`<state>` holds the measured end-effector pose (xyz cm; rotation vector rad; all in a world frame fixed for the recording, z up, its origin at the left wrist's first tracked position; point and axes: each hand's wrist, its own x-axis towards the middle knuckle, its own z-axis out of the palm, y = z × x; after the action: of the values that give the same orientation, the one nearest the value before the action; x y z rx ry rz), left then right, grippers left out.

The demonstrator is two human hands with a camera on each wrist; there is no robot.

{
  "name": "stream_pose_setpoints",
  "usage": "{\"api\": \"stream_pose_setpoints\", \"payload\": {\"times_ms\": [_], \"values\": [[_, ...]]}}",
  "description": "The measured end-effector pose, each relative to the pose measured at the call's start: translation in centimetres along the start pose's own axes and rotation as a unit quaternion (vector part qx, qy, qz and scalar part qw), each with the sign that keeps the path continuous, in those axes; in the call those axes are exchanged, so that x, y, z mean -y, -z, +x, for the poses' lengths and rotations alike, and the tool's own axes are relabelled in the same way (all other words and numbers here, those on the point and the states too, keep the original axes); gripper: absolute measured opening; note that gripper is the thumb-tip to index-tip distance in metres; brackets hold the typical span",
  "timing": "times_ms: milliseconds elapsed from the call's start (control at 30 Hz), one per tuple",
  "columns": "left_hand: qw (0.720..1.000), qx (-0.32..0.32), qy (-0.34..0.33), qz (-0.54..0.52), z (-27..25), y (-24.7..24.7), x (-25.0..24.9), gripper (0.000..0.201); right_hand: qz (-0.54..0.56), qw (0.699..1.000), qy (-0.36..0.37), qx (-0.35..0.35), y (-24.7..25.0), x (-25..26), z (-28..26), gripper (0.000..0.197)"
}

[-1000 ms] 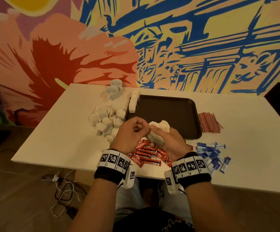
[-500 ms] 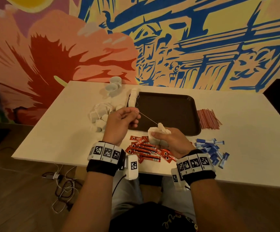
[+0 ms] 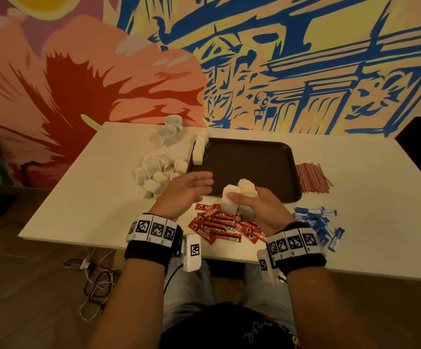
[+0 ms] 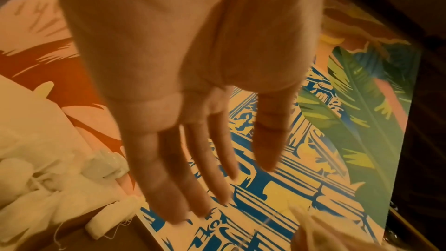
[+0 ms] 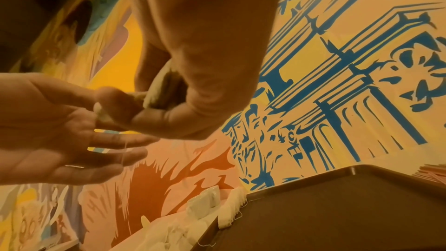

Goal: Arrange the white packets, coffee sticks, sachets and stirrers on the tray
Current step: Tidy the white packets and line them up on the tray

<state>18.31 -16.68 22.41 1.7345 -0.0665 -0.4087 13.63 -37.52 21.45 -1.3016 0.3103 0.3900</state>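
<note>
My right hand (image 3: 254, 205) grips a bunch of white packets (image 3: 237, 197) just above the near edge of the dark brown tray (image 3: 267, 157); the same packets (image 5: 154, 93) show between its curled fingers in the right wrist view. My left hand (image 3: 191, 187) hovers beside it with straight fingers (image 4: 193, 169), holding nothing. A row of white packets (image 3: 199, 149) lies along the tray's left edge. A heap of white packets (image 3: 156, 172) sits left of the tray. Red coffee sticks (image 3: 219, 222) lie in front of me, blue sachets (image 3: 317, 222) to the right, red stirrers (image 3: 311, 177) beside the tray.
Two white cups (image 3: 170, 129) stand at the back left of the white table (image 3: 367, 210). A painted wall rises right behind the table. Cables (image 3: 93, 278) lie on the floor below the table's front edge.
My left hand has let go of the thread it pulled taut from the packets and has spread flat. My right hand has lifted slightly with the packets still in it.
</note>
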Motion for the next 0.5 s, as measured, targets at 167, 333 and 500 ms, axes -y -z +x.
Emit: {"api": "stream_pose_setpoints", "payload": {"times_ms": [167,333,500], "values": [[0.993,0.109,0.006,0.053,-1.2,-0.7,-0.2,0.032,-0.008,1.000,0.018,-0.003,-0.8,0.5,0.1,0.032],[0.993,0.106,-0.014,0.059,-1.5,-0.9,-0.5,0.009,-0.040,0.998,0.050,-0.024,-1.2,0.8,0.1,0.028],[0.988,0.138,-0.003,0.065,-2.0,-0.5,-1.0,0.007,-0.078,0.994,0.071,-0.025,-1.5,1.1,-0.2,0.025]]}}
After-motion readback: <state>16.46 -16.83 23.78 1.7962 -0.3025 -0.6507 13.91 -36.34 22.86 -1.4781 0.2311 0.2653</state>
